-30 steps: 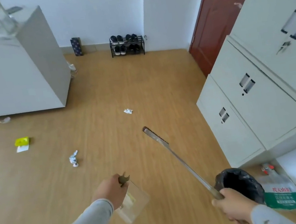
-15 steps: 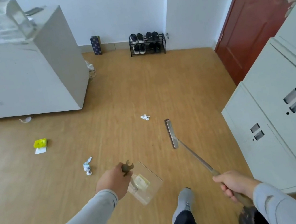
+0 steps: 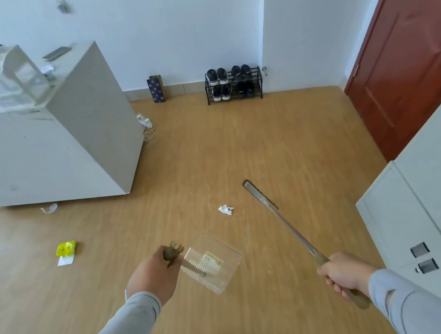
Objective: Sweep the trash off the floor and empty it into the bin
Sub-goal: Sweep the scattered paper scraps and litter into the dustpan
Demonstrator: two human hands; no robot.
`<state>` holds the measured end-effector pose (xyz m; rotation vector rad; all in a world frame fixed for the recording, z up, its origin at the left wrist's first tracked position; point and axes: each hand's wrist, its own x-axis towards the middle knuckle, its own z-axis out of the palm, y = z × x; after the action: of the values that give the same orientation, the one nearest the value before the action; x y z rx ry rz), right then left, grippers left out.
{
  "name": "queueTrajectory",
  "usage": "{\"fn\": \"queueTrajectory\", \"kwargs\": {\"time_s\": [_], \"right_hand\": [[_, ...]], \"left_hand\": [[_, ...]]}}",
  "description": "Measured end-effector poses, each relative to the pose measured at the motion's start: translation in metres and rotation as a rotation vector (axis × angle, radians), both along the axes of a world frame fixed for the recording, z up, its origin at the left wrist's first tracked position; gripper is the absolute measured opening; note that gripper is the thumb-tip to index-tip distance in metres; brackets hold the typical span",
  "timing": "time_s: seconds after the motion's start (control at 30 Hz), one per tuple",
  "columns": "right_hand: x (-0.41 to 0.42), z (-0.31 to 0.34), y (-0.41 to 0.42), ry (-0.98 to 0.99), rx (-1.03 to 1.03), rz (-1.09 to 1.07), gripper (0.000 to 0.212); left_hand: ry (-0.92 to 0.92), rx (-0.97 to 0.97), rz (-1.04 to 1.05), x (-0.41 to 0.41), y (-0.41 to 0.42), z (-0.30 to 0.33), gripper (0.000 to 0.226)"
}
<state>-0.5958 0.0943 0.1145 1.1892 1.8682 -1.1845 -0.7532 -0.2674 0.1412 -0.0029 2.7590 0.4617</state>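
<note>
Trash lies scattered on the wood floor (image 3: pixel 280 135): a crumpled white tissue (image 3: pixel 226 209) sits just left of the broom head (image 3: pixel 260 195), a yellow wrapper (image 3: pixel 66 248) with a white slip (image 3: pixel 66 260) touching it lies well left of the tissue, and another white scrap (image 3: pixel 49 208) rests at the foot of the white cabinet (image 3: pixel 40 153). The right hand (image 3: pixel 341 274) is clenched around the broom's handle (image 3: pixel 298 236), which slants up and left from the hand toward the tissue, its head low over the floor. The left hand (image 3: pixel 156 278) grips the dark handle (image 3: pixel 172 252) of a clear dustpan (image 3: pixel 212 262), which hangs tilted just below the tissue, with a pale bit of paper showing inside it. Grey sleeves cover both arms. Beyond the tissue, a shoe rack (image 3: pixel 233 85) stands against the far wall.
</note>
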Motion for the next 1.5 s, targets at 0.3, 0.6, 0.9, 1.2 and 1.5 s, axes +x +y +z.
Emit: {"fn": "queueTrajectory", "kwargs": {"time_s": [0.3, 0.6, 0.9, 1.2, 1.5], "right_hand": [[-0.133, -0.005, 0.02, -0.066, 0.052, 0.13, 0.006], [-0.283, 0.0, 0.005, -0.117, 0.082, 0.097, 0.014], [-0.407, -0.045, 0.025, -0.15, 0.106, 0.158, 0.015], [-0.472, -0.093, 0.012, -0.243, 0.121, 0.474, 0.028], [-0.458, -0.055, 0.051, -0.298, 0.013, 0.566, 0.049]], "left_hand": [[-0.032, 0.017, -0.015, -0.131, 0.029, -0.041, 0.021], [-0.166, 0.005, -0.022, -0.244, 0.048, -0.106, 0.026], [-0.219, 0.014, 0.027, -0.301, 0.077, -0.15, 0.02], [-0.268, -0.018, 0.048, -0.33, 0.098, -0.181, 0.024], [-0.302, -0.023, 0.074, -0.345, 0.09, -0.178, 0.028]]}}
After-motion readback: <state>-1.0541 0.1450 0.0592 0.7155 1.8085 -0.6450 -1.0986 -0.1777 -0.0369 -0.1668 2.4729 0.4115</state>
